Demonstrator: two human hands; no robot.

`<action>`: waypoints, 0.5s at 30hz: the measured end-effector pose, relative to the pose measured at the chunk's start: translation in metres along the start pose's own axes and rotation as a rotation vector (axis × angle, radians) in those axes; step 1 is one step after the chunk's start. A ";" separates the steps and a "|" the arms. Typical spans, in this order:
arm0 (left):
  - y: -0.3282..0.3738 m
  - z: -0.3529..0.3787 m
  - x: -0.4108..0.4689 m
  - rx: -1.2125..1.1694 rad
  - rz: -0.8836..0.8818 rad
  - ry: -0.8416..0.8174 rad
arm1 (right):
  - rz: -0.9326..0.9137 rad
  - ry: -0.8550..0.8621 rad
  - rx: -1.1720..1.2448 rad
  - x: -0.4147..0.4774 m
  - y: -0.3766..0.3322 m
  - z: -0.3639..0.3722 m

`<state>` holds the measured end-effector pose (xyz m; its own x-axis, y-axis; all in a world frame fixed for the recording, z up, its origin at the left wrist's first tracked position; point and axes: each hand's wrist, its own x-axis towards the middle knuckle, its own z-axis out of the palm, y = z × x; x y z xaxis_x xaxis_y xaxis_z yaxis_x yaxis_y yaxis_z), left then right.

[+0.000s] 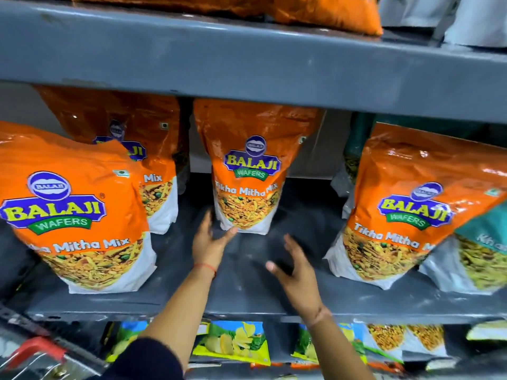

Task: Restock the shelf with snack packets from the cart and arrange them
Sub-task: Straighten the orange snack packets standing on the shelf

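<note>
A grey metal shelf (247, 272) holds 4 orange packets. Both hands are spread and empty: the left hand (207, 242) just touches the far middle packet (248, 171); the right hand (295, 272) hovers nearer.
</note>
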<state>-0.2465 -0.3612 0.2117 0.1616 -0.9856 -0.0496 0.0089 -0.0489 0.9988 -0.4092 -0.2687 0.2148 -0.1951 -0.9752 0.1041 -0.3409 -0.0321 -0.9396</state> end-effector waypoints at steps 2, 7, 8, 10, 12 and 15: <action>-0.003 0.012 -0.039 0.057 0.059 0.299 | -0.098 0.121 -0.002 -0.045 0.008 -0.020; 0.004 0.082 -0.117 0.180 0.263 0.172 | -0.090 0.604 0.087 -0.082 0.032 -0.105; 0.006 0.098 -0.120 0.181 0.250 0.026 | -0.081 0.628 0.059 -0.077 0.037 -0.123; 0.009 0.127 -0.118 0.164 0.114 -0.293 | -0.020 0.580 0.039 -0.062 0.043 -0.151; 0.015 0.151 -0.115 0.189 -0.009 -0.489 | 0.005 0.404 0.119 -0.043 0.050 -0.177; 0.029 0.170 -0.113 0.249 -0.072 -0.536 | -0.032 0.137 0.120 -0.019 0.060 -0.205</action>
<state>-0.4318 -0.2788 0.2466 -0.3524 -0.9194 -0.1750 -0.2406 -0.0917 0.9663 -0.6149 -0.2075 0.2235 -0.3121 -0.9347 0.1700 -0.2381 -0.0963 -0.9665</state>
